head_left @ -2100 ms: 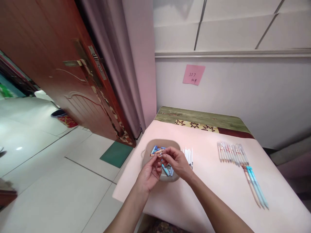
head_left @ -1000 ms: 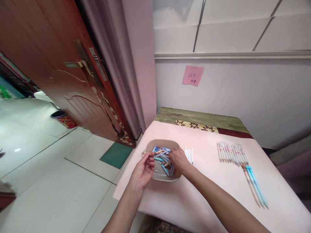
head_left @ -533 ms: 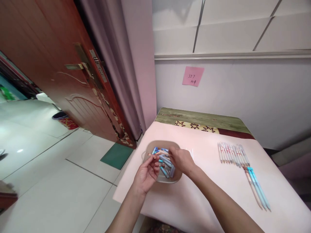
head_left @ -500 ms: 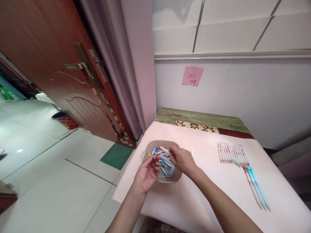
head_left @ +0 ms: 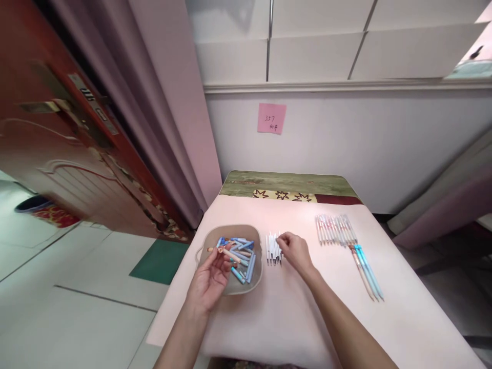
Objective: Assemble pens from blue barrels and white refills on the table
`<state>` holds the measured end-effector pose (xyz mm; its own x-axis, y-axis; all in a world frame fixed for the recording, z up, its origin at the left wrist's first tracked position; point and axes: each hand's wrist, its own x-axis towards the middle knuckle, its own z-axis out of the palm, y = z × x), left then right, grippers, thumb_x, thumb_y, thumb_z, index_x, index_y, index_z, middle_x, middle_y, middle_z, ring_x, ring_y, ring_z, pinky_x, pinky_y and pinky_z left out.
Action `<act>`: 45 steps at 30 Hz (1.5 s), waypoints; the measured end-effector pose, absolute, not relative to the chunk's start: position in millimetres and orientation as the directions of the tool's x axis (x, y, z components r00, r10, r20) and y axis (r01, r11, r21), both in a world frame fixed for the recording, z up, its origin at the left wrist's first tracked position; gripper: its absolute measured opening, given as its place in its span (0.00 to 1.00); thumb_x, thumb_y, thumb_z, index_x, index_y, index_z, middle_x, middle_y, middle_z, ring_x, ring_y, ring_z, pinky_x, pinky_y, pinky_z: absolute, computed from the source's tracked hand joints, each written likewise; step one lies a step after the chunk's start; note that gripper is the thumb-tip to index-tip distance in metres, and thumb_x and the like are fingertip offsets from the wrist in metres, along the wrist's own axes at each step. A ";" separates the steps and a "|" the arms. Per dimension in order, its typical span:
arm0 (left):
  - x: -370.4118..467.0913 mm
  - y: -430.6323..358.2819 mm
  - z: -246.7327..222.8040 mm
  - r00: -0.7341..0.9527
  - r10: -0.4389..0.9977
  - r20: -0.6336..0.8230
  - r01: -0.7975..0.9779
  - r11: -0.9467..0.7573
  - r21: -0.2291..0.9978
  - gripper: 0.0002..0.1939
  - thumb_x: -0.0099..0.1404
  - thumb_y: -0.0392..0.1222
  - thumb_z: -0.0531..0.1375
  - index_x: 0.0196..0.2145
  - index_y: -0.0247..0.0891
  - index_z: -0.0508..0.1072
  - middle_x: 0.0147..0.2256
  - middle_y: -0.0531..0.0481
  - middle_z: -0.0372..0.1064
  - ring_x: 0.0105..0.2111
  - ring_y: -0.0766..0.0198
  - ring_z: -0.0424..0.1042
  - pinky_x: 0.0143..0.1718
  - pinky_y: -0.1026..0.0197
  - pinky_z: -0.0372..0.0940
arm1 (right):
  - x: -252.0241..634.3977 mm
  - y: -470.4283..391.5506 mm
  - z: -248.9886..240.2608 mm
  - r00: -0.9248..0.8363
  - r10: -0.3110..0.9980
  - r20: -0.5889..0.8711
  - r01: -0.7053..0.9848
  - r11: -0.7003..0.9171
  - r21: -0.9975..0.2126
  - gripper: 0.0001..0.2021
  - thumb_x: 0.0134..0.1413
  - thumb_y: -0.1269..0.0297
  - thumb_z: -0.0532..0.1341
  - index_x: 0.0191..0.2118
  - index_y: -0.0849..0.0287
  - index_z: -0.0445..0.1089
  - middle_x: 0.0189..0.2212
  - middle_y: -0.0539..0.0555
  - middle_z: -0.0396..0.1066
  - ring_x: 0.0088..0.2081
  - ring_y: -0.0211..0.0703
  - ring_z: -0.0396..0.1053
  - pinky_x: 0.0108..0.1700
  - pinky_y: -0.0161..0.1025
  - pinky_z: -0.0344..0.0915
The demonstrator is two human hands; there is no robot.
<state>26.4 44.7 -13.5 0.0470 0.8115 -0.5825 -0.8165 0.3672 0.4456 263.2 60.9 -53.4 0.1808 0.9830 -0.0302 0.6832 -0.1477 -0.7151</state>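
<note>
My left hand [head_left: 210, 279] is over the near-left side of a beige plastic bin [head_left: 230, 290], its thumb and fingers pinching a small peach-brown pen part [head_left: 215, 250]. Inside the bin lie loose blue and peach pen barrels [head_left: 250, 267]. White pen refills [head_left: 272, 250] with dark tips lie in a row just right of the bin. At the right end of that row my right hand [head_left: 296, 252] has its fingertips closed at the refills; whether it grips one is hard to make out.
Farther right, a row of clear-bodied pens [head_left: 334, 229] lies on the pink-covered table [head_left: 292, 318], with several peach and blue pens [head_left: 368, 274] angled below it. A wall with a pink note [head_left: 271, 118] stands behind. A door [head_left: 77, 154] is at left.
My right hand has gone from the bin to the refills on its right, leaving a peach barrel behind in the bin. My left hand keeps its pinch on the small part. The view has turned right.
</note>
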 end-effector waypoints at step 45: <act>38.8 39.2 -14.5 0.115 0.806 -0.580 -0.871 0.363 0.331 0.08 0.67 0.31 0.53 0.36 0.25 0.72 0.36 0.36 0.74 0.23 0.72 0.70 0.22 0.72 0.68 | 195.2 17.7 -31.7 -0.131 0.646 0.752 0.479 0.705 -0.523 0.13 0.55 0.75 0.59 0.46 0.55 0.69 0.35 0.54 0.75 0.37 0.41 0.74 0.39 0.36 0.72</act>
<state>38.8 39.2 -14.5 0.1148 0.8062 -0.5804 -0.8710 0.3626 0.3313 195.2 17.7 -31.7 -0.1306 0.6461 0.7520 0.4785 0.7054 -0.5230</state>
